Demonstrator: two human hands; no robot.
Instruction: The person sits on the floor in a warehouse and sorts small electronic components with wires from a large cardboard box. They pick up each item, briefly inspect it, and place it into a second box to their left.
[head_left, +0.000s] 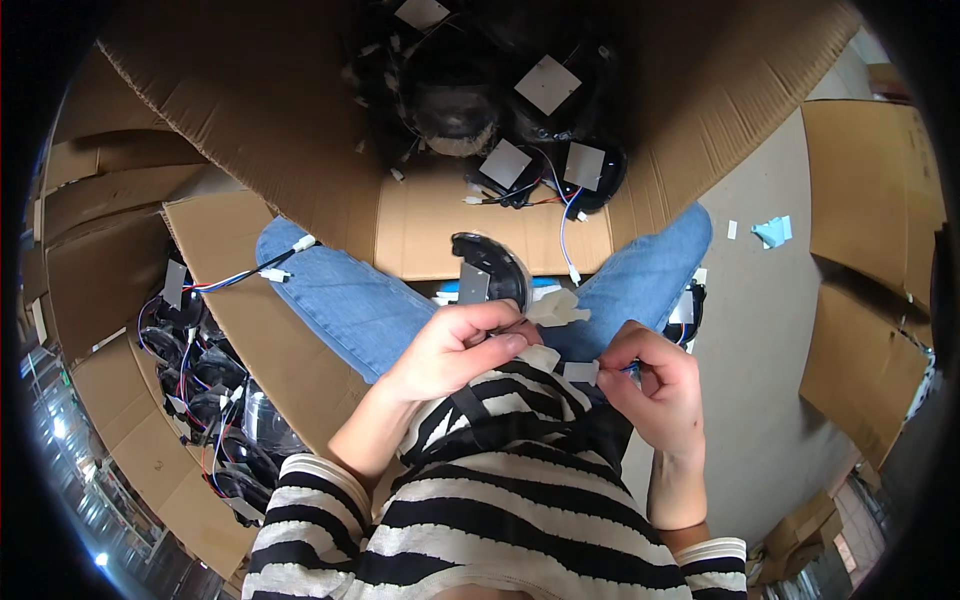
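The left hand (450,350) has its grip closed on 1 black unit (512,268), by the big box's (440,222) near edge; the right hand's (655,390) grip pinches 1 white tab (580,373). Inside the box, 4 pale squares (547,85) show, 2 toward the near right corner. Floor (745,330), right: 1 blue scrap (772,232), 1 white scrap (732,230).

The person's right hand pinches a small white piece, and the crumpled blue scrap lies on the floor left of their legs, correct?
Not quite: the head view shows the crumpled blue scrap on the floor right of their legs. The right hand does pinch a small white piece.
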